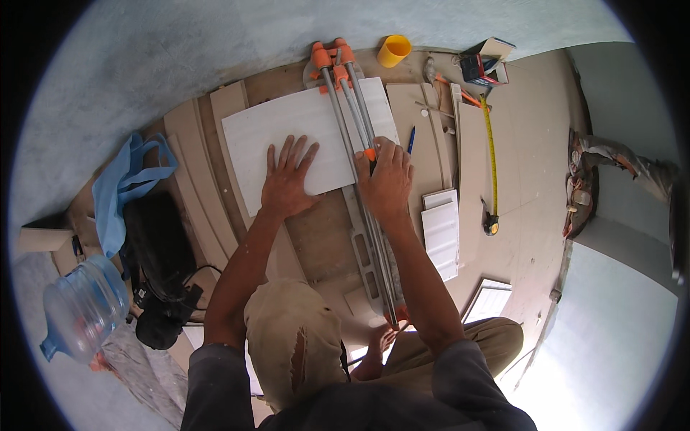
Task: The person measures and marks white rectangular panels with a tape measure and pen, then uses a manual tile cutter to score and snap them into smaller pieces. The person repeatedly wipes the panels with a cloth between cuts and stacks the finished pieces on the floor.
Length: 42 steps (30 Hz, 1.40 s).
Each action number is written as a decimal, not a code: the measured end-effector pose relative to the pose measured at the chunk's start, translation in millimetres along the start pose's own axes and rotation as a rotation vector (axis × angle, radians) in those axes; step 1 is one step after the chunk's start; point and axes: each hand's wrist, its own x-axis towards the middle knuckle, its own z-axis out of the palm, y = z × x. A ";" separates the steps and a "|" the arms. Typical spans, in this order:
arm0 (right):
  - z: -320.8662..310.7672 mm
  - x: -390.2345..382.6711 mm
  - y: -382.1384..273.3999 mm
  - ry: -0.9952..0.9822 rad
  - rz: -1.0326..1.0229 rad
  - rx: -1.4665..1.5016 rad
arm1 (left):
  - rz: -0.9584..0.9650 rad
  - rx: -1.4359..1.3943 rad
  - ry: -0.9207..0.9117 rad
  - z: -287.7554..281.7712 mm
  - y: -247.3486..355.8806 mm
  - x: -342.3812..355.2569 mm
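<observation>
Tile, white, flat and four-sided (309, 115), beneath manual tile cutter with orange plastic fittings (376, 251): left hold spread, right grip unverified

Your bare left hand (286, 183) lies palm down on the tile, fingers spread, left of the cutter's twin silver metal rails (337, 109). Your bare right hand (387, 176) is curled over the rails beside a small orange plastic part (370, 154); whether it pinches that part cannot be determined, the palm side being hidden. The tile passes beneath the rails toward the cutter's far end and shows on both sides.

Recommendations, by judgement: press evenly through the left palm, fingers clear of the rails. Verify that the tile sits square at the far end before loading the right hand. Push in line with the rails; sideways force could twist the tile. Clear the slim blue pen (411, 139) lying just beside your right hand.
</observation>
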 end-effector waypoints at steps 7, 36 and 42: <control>14.1 0.5 7.3 0.034 -0.035 -0.029 | 0.013 0.011 0.022 1.6 -1.0 -0.3; -6.5 -25.5 12.7 -0.004 0.016 -0.138 | 0.038 0.084 0.012 2.6 6.6 0.3; -65.6 -99.4 32.6 -0.350 0.045 -0.112 | 0.035 0.093 0.028 7.6 0.5 -4.5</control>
